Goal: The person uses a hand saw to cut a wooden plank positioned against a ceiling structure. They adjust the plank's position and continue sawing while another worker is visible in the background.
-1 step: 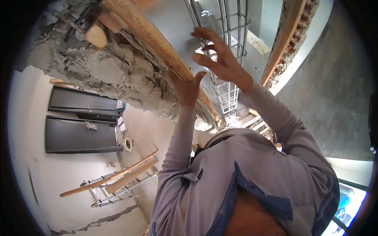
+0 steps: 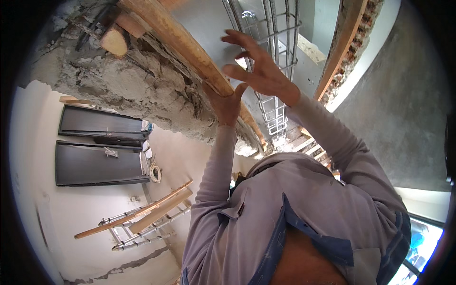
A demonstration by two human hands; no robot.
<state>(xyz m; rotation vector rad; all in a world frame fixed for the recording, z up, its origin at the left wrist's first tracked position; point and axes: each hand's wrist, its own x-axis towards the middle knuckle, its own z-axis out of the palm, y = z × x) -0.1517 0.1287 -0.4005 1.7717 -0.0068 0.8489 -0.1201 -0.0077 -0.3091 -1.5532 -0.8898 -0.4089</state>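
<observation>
A long wooden beam (image 2: 183, 40) slants from the upper left toward the middle, along a broken, rough concrete edge (image 2: 123, 85). My left hand (image 2: 224, 105) is wrapped about the lower end of this beam; its thumb points up on the right side, and the fingers are partly hidden by the wood and the concrete. Just to the right, my right hand (image 2: 266, 73) is raised with fingers apart and nothing in it. Its thumb reaches over toward the beam; whether it touches cannot be told. Behind the right hand stands a steel rebar cage (image 2: 278, 107).
Another plank (image 2: 335, 59) runs along a broken brick edge on the right. Below left are two dark panels (image 2: 99, 161), a coiled hose or cable (image 2: 155, 173), and boards (image 2: 156, 213) lying across a metal frame (image 2: 126, 244). Slats of wood (image 2: 304, 142) lie beyond my body.
My right hand has shifted a little to the left, its thumb now closer to the beam and my left thumb. My left hand stays on the beam.
</observation>
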